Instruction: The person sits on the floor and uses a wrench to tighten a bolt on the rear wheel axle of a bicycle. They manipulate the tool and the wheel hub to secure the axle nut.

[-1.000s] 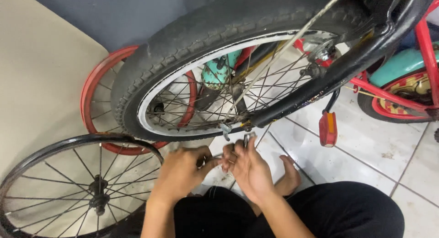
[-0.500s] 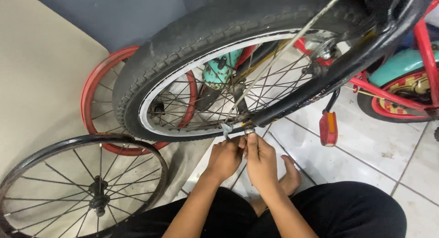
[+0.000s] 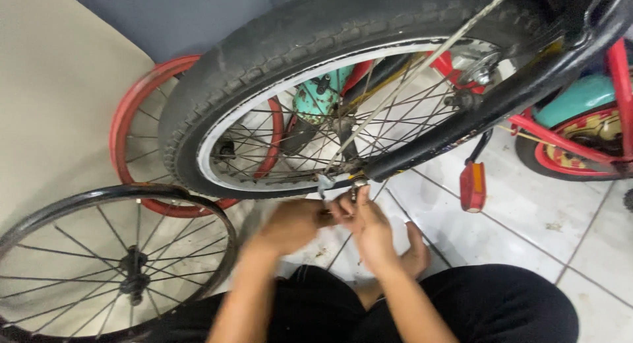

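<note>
A large bicycle wheel with a black tyre [image 3: 264, 59] and a white rim [image 3: 227, 128] fills the upper view, held in a black frame [image 3: 501, 99]. Both hands meet just under the rim's lowest part, at a small metal fitting [image 3: 324, 183] that hangs from the wheel. My left hand [image 3: 290, 224] is blurred, fingers curled around something small that I cannot make out. My right hand [image 3: 369, 227] pinches at the same spot, fingertips touching the left hand's. My black-trousered legs [image 3: 501, 303] and a bare foot [image 3: 415, 250] lie below.
A bare black wheel [image 3: 191, 204] with spokes leans at lower left against a beige wall. A red rim [image 3: 125, 119] stands behind the tyre. An orange pedal [image 3: 473, 185] hangs right of my hands. A red and teal bicycle [image 3: 593, 99] stands at far right on white floor tiles [image 3: 527, 218].
My hands rose to the rim's lower edge, then dropped slightly, with the left hand shifting left and blurring. The wheel and bicycles have stayed in place.
</note>
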